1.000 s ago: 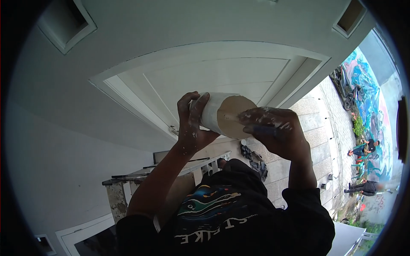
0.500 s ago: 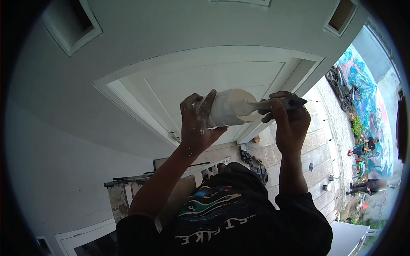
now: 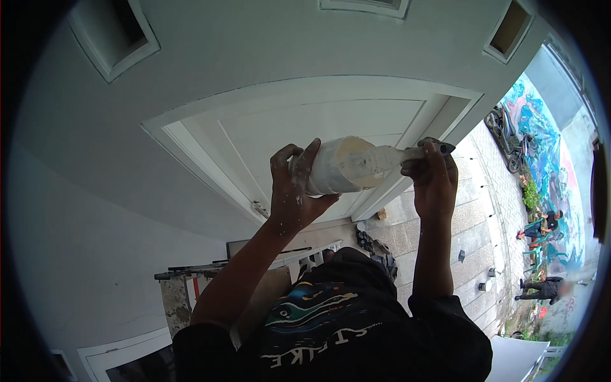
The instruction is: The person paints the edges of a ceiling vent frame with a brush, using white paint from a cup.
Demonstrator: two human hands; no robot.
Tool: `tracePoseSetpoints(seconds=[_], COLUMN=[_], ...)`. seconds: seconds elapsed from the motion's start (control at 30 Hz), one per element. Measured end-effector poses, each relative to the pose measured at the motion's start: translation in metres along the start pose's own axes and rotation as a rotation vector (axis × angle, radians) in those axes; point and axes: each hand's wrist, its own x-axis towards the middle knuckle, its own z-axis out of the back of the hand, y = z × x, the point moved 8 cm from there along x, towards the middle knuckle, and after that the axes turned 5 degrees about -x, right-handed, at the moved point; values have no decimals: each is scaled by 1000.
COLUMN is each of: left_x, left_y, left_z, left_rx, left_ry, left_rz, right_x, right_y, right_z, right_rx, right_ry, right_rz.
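My left hand (image 3: 293,184), spotted with white paint, is wrapped round a white paint tub (image 3: 328,170). The tub is tilted with its mouth toward the right, and pale cream paint shows at the opening. In my right hand (image 3: 435,181) is a paintbrush (image 3: 396,156), gripped by its handle with the dark tip poking out past the fingers. The brush's broad, paint-coated head lies across the tub's mouth, its wide face toward me.
Beyond my hands is a white panelled door (image 3: 267,127) in a grey wall (image 3: 254,51). A paint-stained ladder or platform (image 3: 177,302) stands at lower left. Far below right are paving (image 3: 468,216), a parked motorbike (image 3: 506,134), a seated person (image 3: 547,226) and another person (image 3: 544,290).
The brush has drawn a little to the right and turned, so its wide face shows now. My left hand keeps the tub almost in place, and the view has shifted slightly.
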Motion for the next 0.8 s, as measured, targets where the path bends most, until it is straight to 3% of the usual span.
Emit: tracePoseSetpoints(seconds=[0.23, 0.53, 0.8], left_x=[5, 3, 5], left_y=[-5, 5, -3], left_z=[1, -3, 6], left_rx=[-1, 46, -53], left_ry=[7, 61, -33], left_rz=[-36, 68, -1], right_x=[-7, 7, 15], right_y=[20, 10, 17], right_z=[-19, -6, -13], right_rx=[-252, 15, -114], right_ry=[11, -5, 4], right_rz=[119, 37, 82])
